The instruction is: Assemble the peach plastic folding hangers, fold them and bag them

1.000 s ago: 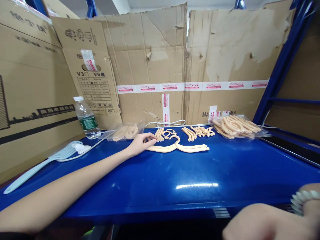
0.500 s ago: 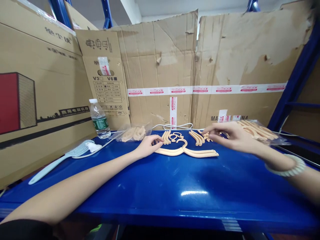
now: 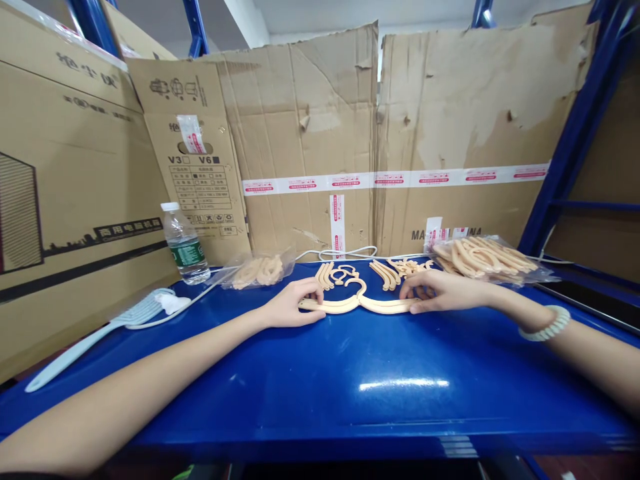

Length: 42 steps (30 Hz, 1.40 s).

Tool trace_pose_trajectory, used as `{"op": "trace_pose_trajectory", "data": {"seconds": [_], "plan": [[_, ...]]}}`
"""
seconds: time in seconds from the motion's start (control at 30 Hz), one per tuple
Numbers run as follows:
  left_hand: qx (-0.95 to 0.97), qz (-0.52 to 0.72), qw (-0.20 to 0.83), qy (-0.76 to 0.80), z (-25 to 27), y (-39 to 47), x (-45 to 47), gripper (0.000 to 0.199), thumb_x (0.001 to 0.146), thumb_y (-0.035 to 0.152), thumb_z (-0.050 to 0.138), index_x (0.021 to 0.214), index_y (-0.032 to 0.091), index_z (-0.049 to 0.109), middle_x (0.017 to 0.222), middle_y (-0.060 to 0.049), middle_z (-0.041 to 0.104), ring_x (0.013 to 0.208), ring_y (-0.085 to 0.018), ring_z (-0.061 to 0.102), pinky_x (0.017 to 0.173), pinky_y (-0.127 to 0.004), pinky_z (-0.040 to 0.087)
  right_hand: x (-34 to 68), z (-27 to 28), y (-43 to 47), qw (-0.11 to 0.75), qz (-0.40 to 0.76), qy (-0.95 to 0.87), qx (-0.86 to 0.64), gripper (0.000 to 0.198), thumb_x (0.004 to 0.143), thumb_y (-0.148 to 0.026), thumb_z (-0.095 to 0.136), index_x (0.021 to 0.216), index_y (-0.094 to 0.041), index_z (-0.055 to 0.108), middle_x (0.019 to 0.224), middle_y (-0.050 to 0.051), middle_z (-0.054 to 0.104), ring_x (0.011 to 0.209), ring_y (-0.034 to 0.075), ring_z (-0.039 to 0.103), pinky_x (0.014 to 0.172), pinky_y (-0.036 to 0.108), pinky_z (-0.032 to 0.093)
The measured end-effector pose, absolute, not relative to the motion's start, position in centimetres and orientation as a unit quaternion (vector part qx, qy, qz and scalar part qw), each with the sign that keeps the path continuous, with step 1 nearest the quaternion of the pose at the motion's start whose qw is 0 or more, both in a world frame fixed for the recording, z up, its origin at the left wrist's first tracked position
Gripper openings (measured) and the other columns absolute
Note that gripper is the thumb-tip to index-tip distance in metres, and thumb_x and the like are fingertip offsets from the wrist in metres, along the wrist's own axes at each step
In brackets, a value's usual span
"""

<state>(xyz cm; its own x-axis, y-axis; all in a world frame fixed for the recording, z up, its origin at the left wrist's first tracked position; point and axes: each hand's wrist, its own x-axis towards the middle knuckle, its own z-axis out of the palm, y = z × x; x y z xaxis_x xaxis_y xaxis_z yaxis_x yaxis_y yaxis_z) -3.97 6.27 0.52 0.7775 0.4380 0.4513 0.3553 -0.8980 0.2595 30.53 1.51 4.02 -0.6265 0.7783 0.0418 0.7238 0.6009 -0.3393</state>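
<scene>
A beige folding clothes hanger (image 3: pixel 341 306) lies spread on the blue table, its hook turned away from me. Round its left arm end close the fingers of my left hand (image 3: pixel 293 303), thumb on the near side. The right arm end sits between thumb and fingers of my right hand (image 3: pixel 440 291); the fingertips are partly hidden behind the hanger. Just beyond the hanger are several loose hanger arms (image 3: pixel 325 275), a few loose hooks (image 3: pixel 345 273), a second group of arms (image 3: pixel 384 275) and a pile of small beige parts (image 3: pixel 409 267).
Clear bags of beige parts lie at back left (image 3: pixel 260 270) and back right (image 3: pixel 483 258). A water bottle (image 3: pixel 185 247), a pale blue brush (image 3: pixel 100 337) and a white cable (image 3: pixel 345 253) are on the blue table (image 3: pixel 320 380). Cardboard sheets (image 3: pixel 305 120) stand behind.
My right hand has come down and left from above the table onto the hanger's right end. My left hand has closed round the left end. The view has shifted slightly right.
</scene>
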Motion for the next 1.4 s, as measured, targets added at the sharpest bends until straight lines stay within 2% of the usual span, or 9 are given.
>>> {"op": "trace_pose_trajectory", "data": {"seconds": [0.13,0.37,0.63,0.93,1.07,1.17,1.4], "plan": [[0.937,0.265,0.091,0.208,0.3,6.6,-4.0,0.010,0.079,0.026,0.060,0.077,0.018,0.055,0.079,-0.003,0.060,0.076,-0.016,0.054,0.071,-0.027,0.042,30.4,3.4,1.9,0.105,0.154,-0.885,-0.426,0.041,0.081,-0.053,0.058,0.096,-0.016,0.067,0.086,0.007,0.064,0.071,0.019,0.055,0.064,0.032,0.045],[0.924,0.282,0.098,0.238,0.3,6.6,-3.9,0.008,0.078,0.023,0.060,0.076,0.017,0.056,0.078,-0.002,0.060,0.072,-0.015,0.054,0.067,-0.025,0.041,30.4,3.1,2.3,0.114,0.150,-0.880,-0.435,0.039,0.083,-0.049,0.056,0.095,-0.013,0.064,0.082,0.007,0.061,0.067,0.016,0.053,0.059,0.029,0.043],[0.926,0.289,0.094,0.226,0.4,6.5,-3.9,0.006,0.077,0.021,0.060,0.076,0.016,0.058,0.078,-0.003,0.061,0.072,-0.015,0.055,0.068,-0.026,0.041,30.5,2.8,2.3,0.119,0.133,-0.888,-0.423,0.033,0.084,-0.042,0.056,0.097,-0.013,0.063,0.086,0.008,0.061,0.068,0.016,0.054,0.060,0.029,0.044],[0.912,0.308,0.100,0.253,0.3,6.7,-3.9,0.008,0.080,0.022,0.057,0.081,0.015,0.062,0.079,-0.002,0.063,0.072,-0.015,0.057,0.067,-0.025,0.043,31.0,2.8,2.6,0.116,0.113,-0.894,-0.418,0.039,0.080,-0.047,0.061,0.102,-0.015,0.065,0.092,0.008,0.063,0.067,0.015,0.055,0.060,0.028,0.045],[0.900,0.333,0.071,0.274,0.0,7.3,-4.0,0.017,0.086,0.020,0.050,0.090,0.017,0.067,0.090,-0.005,0.068,0.085,-0.018,0.061,0.078,-0.031,0.046,31.1,2.9,2.6,0.127,0.105,-0.885,-0.434,0.043,0.082,-0.053,0.057,0.104,-0.016,0.065,0.094,0.008,0.064,0.072,0.018,0.057,0.061,0.029,0.045],[0.897,0.335,0.053,0.282,-0.3,7.9,-4.2,0.025,0.088,0.015,0.045,0.096,0.017,0.068,0.097,-0.006,0.070,0.094,-0.019,0.062,0.089,-0.035,0.046,31.3,3.0,2.7,0.138,0.092,-0.879,-0.446,0.039,0.084,-0.050,0.055,0.104,-0.017,0.065,0.096,0.009,0.066,0.073,0.018,0.058,0.062,0.030,0.045],[0.895,0.319,0.059,0.307,-1.2,9.6,-4.6,0.045,0.079,-0.001,0.035,0.106,0.015,0.067,0.110,-0.008,0.069,0.106,-0.019,0.062,0.098,-0.037,0.046,31.7,2.8,3.3,0.164,0.061,-0.870,-0.461,0.032,0.082,-0.044,0.055,0.094,-0.017,0.067,0.083,0.007,0.069,0.062,0.017,0.056,0.056,0.028,0.041]]}}
